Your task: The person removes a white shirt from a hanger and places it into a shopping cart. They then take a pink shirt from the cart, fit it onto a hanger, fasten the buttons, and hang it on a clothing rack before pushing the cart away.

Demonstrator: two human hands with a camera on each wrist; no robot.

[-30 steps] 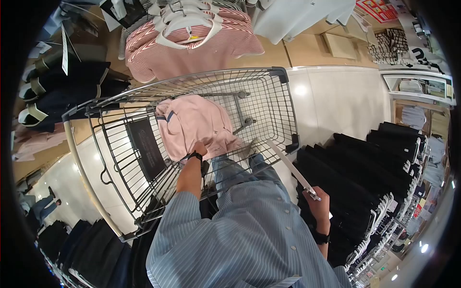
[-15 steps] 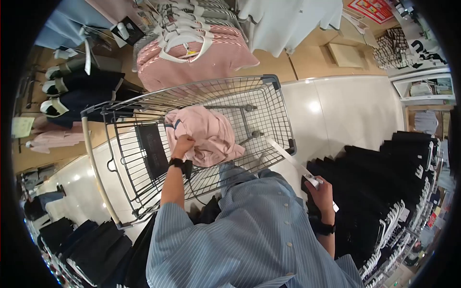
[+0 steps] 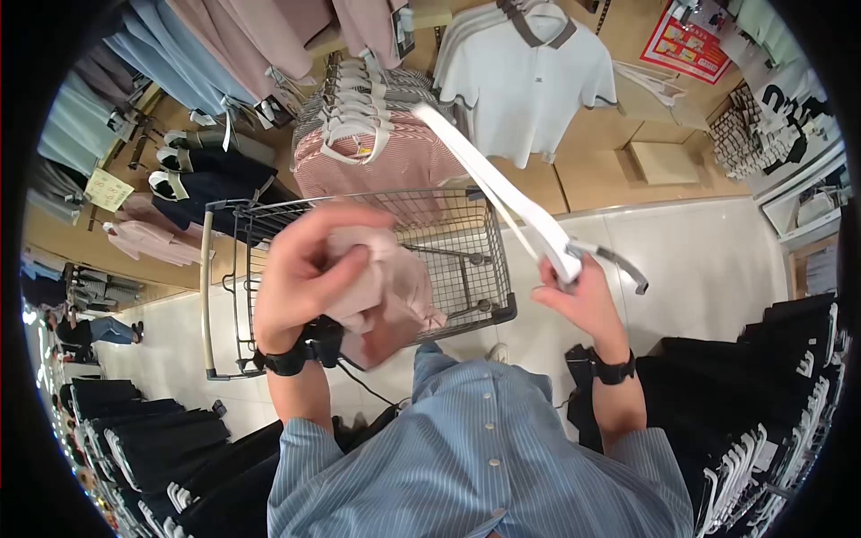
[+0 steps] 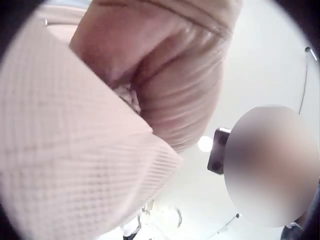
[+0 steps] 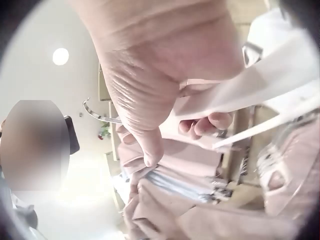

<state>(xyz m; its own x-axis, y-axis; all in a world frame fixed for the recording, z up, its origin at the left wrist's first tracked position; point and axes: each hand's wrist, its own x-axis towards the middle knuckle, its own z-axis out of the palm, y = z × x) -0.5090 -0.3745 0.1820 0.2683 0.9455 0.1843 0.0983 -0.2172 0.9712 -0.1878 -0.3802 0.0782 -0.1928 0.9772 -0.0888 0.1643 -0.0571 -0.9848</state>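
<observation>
Left of centre: left hand (image 3: 291, 278) grips pink garment (image 3: 404, 291), fingers curled round bunched cloth, likely to support it above cart (image 3: 207, 296). Right of centre: right hand (image 3: 587, 300) holds white hanger (image 3: 538, 221) near hook, apparently leaving arms free. Since earlier frame: garment lifted from cart, hanger raised toward upper centre. Beyond cart, striped shirts (image 3: 327, 170) hang.

cart (image 3: 504, 310): dark grey grid, beige handle. over the cart: garment (image 3: 408, 285), pale pink. beyond the cart: hanging tops (image 3: 321, 172), red-and-white striped; polo (image 3: 516, 90), white, grey-brown collar. right of the cart: hanger (image 3: 517, 203), white.
</observation>
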